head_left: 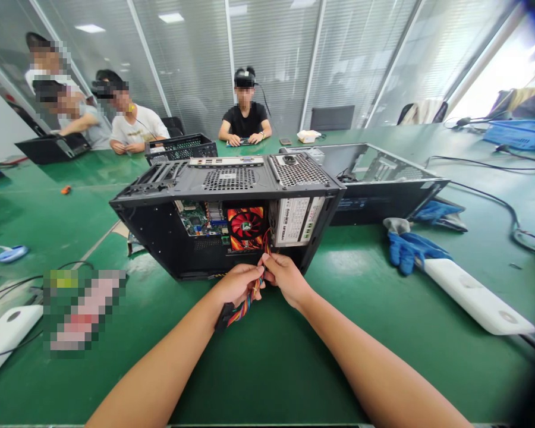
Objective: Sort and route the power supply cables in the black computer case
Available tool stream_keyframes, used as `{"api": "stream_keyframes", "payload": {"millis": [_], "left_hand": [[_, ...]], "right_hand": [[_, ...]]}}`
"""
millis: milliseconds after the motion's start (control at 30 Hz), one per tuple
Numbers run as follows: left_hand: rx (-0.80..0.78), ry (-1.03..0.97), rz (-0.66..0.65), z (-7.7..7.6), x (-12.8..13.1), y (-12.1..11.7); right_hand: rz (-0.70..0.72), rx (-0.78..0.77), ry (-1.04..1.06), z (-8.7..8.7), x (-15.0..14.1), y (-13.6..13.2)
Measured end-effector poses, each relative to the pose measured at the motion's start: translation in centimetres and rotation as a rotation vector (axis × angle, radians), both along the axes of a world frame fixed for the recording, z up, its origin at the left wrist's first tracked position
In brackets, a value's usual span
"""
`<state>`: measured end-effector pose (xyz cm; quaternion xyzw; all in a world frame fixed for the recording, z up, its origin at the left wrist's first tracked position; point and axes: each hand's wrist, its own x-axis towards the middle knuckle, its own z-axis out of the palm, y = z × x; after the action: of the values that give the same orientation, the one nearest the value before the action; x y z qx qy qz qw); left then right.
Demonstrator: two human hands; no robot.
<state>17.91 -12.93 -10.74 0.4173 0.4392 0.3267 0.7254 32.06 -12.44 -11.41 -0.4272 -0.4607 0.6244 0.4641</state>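
An open black computer case (160,220) lies on its side on the green table (271,356), showing a red fan (246,226), a motherboard (198,219) and a power supply (298,220). A bundle of coloured wires (245,306) runs out of the case toward me. My left hand (236,284) is closed round this bundle, whose black connector (224,317) hangs below the wrist. My right hand (283,276) pinches the same wires just in front of the case opening.
The case's side panel (383,184) lies behind on the right, with blue gloves (408,246) and a white device (472,296) nearby. White devices and cables lie at the left edge. Other people sit at the far side with a second case (182,147).
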Motion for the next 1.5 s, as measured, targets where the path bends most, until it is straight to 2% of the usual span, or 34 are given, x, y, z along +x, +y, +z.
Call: {"api": "stream_keyframes", "payload": {"millis": [233,500,700,767,933,1033,1133,1300,1367,1500], "left_hand": [[0.228,0.167,0.024,-0.7,0.2,0.1],[0.481,0.538,0.049,0.9,0.5,-1.0],[0.632,0.693,0.051,1.2,0.7,-1.3],[0.599,0.647,0.035,1.1,0.6,-1.1],[0.371,0.415,0.008,0.7,0.6,-0.5],[0.372,0.411,0.014,0.6,0.6,-0.6],[0.535,0.566,0.019,0.9,0.6,-0.9],[0.929,0.987,0.035,1.3,0.6,-1.4],[0.99,1.126,0.03,1.3,0.7,-1.5],[1.008,1.316,-0.004,1.2,0.8,-1.9]], "right_hand": [[-0.114,0.065,-0.036,-0.5,-0.5,-0.1],[-0.152,0.067,-0.063,-0.6,-0.7,0.0],[-0.144,0.073,-0.089,-0.9,-0.5,0.2],[-0.119,0.052,-0.075,-0.9,-0.4,0.2],[-0.054,-0.02,-0.029,-0.6,-0.3,0.1],[-0.053,0.01,-0.04,-0.6,-0.2,0.1],[-0.11,0.09,-0.105,-0.8,-0.2,0.1],[-0.172,0.116,-0.166,-1.4,-0.3,0.2],[-0.186,0.115,-0.177,-1.6,-0.3,0.3],[-0.21,0.125,-0.196,-1.6,-0.5,0.2]]}}
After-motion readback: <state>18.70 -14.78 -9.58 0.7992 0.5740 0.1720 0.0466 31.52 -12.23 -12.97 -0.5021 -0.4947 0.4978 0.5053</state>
